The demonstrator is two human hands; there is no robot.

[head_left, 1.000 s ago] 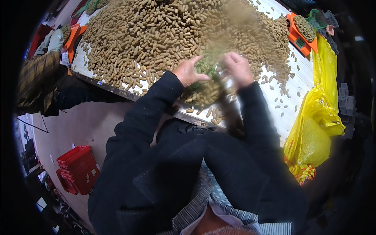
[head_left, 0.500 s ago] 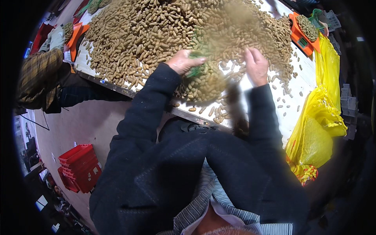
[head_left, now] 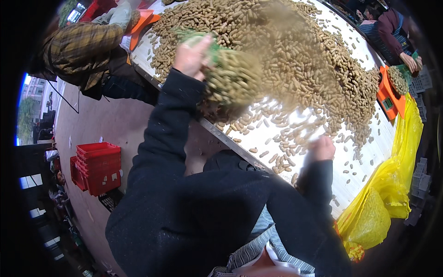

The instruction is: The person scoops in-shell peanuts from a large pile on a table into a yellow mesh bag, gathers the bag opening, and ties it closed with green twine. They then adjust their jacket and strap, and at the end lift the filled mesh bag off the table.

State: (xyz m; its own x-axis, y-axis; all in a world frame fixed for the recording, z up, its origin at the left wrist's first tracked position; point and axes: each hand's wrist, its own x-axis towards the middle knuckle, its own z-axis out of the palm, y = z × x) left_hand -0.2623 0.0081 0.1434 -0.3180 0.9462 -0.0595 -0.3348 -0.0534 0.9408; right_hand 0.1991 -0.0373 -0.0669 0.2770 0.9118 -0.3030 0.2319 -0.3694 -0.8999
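My left hand [head_left: 192,56] grips the gathered top of a green mesh bag [head_left: 233,76] full of unshelled peanuts, lifted at the near left edge of the table. The bag is smeared by motion. My right hand [head_left: 322,148] is low over the near right part of the white table [head_left: 355,152], beside loose peanuts [head_left: 288,141]; its fingers look curled but are blurred, so I cannot tell whether they hold anything. A large heap of peanuts [head_left: 304,69] spreads over the table beyond both hands.
An orange scale [head_left: 388,99] with a peanut bag stands at the right, near a co-worker's hand [head_left: 408,61]. Another orange scale [head_left: 141,25] is by a co-worker in a plaid sleeve [head_left: 87,39]. Yellow sacks [head_left: 374,212] hang at the right edge; red crates [head_left: 98,166] stand on the floor.
My left hand has raised the mesh bag and carried it left. My right hand has drawn back toward me and to the right. The whole view has turned.
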